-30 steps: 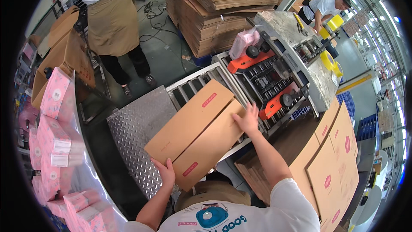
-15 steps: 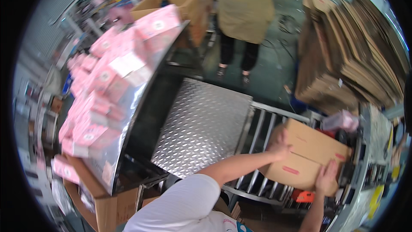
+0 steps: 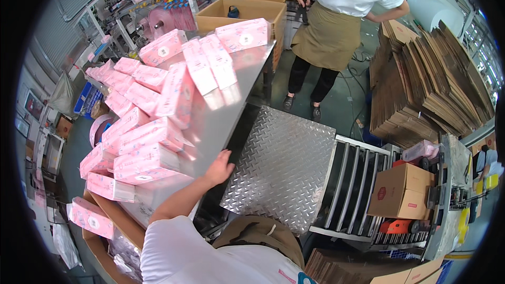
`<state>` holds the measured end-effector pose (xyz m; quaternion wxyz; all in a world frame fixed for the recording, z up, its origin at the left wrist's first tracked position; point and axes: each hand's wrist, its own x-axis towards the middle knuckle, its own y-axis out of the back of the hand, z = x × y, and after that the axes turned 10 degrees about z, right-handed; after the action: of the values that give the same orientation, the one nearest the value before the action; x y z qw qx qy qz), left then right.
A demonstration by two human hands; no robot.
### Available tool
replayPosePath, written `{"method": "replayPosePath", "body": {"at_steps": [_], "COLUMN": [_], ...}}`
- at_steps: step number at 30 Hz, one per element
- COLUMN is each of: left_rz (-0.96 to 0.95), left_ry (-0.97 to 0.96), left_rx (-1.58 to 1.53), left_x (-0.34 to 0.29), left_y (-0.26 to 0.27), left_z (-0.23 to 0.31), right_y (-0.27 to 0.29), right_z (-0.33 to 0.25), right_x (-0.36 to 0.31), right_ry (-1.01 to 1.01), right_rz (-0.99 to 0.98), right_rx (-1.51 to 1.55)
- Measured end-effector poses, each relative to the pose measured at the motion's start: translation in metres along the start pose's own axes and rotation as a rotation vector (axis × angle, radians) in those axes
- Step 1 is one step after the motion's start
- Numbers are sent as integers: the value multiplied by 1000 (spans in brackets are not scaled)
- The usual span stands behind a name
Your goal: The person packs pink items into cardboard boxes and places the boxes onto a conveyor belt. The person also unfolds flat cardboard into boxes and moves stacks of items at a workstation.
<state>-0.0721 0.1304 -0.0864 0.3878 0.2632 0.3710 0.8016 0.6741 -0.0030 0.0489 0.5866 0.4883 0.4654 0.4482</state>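
My left hand [image 3: 220,168] is at the near edge of the sloping metal table [image 3: 208,131], its fingers a little apart and nothing held in them. Pink-and-white soft packs [image 3: 147,164] lie in a loose pile on that table, left of and beyond the hand. My right hand is outside the picture. To the right, a closed brown carton [image 3: 402,192] rests at the far end of the roller conveyor [image 3: 350,186], against the machine there. Between the table and the rollers lies a bare diamond-plate metal platform [image 3: 284,165].
Flattened cartons [image 3: 426,84] stand stacked at the far right; more cardboard [image 3: 347,268] lies at the lower right. Another person [image 3: 336,18] stands beyond the platform. An open box [image 3: 94,247] is below the table's left end, and a large open carton [image 3: 236,13] stands behind.
Both hands have left the carton, which now sits farther right along the rollers. My left hand has moved left to the table's edge; my right hand has gone out of view. The view has turned left.
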Motion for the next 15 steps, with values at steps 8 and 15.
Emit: {"method": "replayPosePath", "body": {"at_steps": [8, 15], "left_rz": [296, 380], "left_ry": [-5, 444], "left_rx": [-346, -348], "left_x": [109, 232], "left_y": [56, 77], "left_z": [-71, -75], "right_y": [18, 44], "right_z": [-33, 19], "right_x": [-115, -149], "right_ry": [49, 211], "right_rz": [158, 593], "right_rx": [-192, -714]}}
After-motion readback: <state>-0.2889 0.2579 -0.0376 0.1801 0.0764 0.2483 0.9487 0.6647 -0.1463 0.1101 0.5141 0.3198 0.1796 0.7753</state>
